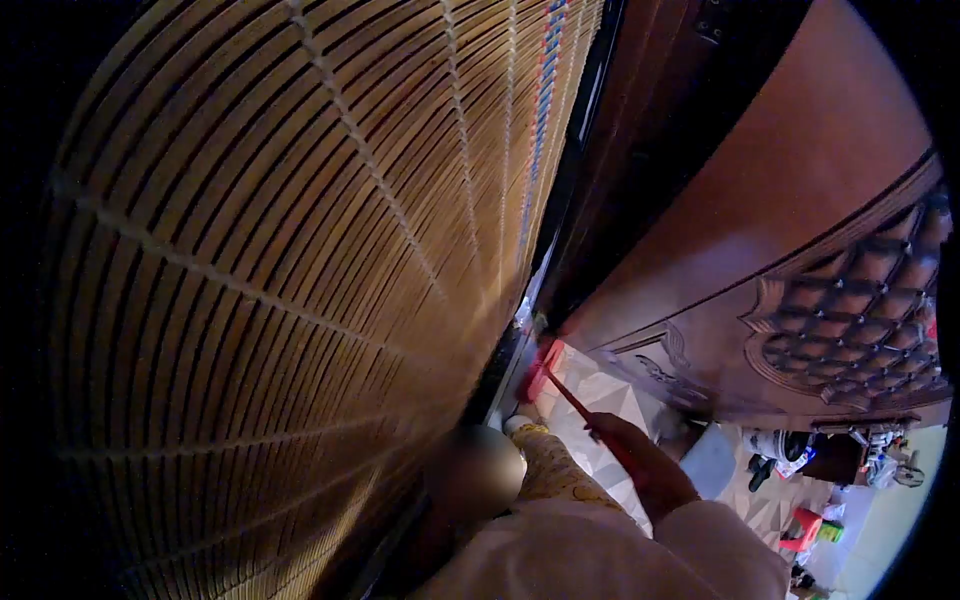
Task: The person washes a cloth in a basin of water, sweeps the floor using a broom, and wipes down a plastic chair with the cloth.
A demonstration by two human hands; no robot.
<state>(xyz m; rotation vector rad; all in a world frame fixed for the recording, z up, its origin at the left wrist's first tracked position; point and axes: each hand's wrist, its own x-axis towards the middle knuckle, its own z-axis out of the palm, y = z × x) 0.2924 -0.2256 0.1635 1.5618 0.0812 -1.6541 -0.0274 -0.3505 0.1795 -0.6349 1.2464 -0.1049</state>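
Note:
My right hand is closed around the red handle of a broom. The broom's red head rests low on the tiled floor, in the gap beside the slatted bamboo blind and near my foot. The bamboo blind fills the left side of the view, with pale cords running across its slats. A blurred round patch covers the place near the end of my left arm, so my left hand and its fingers cannot be made out.
A brown wooden door with a carved, padded-looking panel stands at the right. Behind my right arm is a pale grey object. A red stool, a green container and dark footwear are farther off on the patterned floor.

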